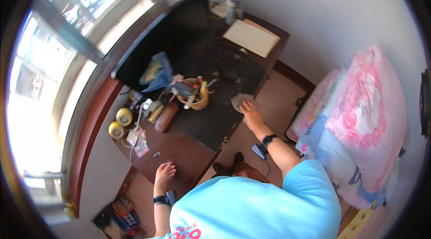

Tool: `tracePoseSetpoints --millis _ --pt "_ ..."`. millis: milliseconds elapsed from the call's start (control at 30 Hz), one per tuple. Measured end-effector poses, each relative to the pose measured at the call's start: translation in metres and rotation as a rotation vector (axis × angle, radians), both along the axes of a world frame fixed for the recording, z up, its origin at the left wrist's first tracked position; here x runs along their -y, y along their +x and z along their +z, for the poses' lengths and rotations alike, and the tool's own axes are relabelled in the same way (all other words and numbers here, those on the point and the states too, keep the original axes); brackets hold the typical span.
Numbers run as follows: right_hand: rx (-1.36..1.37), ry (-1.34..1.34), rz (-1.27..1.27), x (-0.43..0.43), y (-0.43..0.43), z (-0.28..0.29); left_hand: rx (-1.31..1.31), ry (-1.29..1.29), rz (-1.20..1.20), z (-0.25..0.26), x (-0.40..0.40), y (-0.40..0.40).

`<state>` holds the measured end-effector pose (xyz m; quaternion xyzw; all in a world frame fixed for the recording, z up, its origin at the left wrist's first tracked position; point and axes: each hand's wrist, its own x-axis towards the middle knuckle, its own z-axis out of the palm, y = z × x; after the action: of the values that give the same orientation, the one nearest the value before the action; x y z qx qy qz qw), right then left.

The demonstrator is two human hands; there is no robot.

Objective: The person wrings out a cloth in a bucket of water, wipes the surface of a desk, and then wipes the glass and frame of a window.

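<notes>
A crumpled grey cloth [241,102] lies under my right hand [251,112], at the front edge of the black desk mat [202,131]. The fingers of that hand press on the cloth; whether they grip it is hard to see. My left hand [165,172] rests at the bare left part of the dark red desk [178,156], its fingers loosely curled, with nothing visible in them. Between the hands and the monitor stands a round basket [198,103] filled with pens and small items. Beside it lies a brown case [166,117]. Pale crumbs or scraps dot the mat.
A large black monitor [168,33] stands along the window side, a blue bag [157,72] before it. Two yellow rolls [120,123], a charger and cables sit at the left edge. Papers [252,38] and a bottle [230,12] are at the far end. Pink bedding [367,114] is piled right.
</notes>
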<state>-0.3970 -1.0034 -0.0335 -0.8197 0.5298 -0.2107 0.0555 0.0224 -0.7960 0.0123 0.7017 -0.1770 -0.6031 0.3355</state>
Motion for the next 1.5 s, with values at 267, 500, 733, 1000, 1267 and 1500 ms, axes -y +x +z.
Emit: tracePoseSetpoints --millis 267,500,733,1000,1267,1500 --pt "0.247 0.82 0.367 -0.037 0.053 0.036 -0.013 -0.15 0.048 0.012 0.004 0.02" --pt "1.178 1.621 0.51 -0.007 0.149 0.133 0.012 -0.313 0.001 0.059 -0.016 -0.006" --pt "0.802 2.008 0.752 -0.026 0.188 0.121 0.096 -0.378 0.077 0.078 -0.049 -0.04" --pt "0.211 1.9 1.049 -0.076 0.247 0.124 0.226 -0.558 0.008 0.103 -0.078 -0.066" --pt "0.045 1.789 1.258 -0.165 0.331 0.145 0.233 -0.603 0.025 0.108 -0.148 -0.024" --pt "-0.22 1.653 1.408 -0.294 0.43 0.157 0.363 -0.466 0.123 0.091 -0.274 0.054"
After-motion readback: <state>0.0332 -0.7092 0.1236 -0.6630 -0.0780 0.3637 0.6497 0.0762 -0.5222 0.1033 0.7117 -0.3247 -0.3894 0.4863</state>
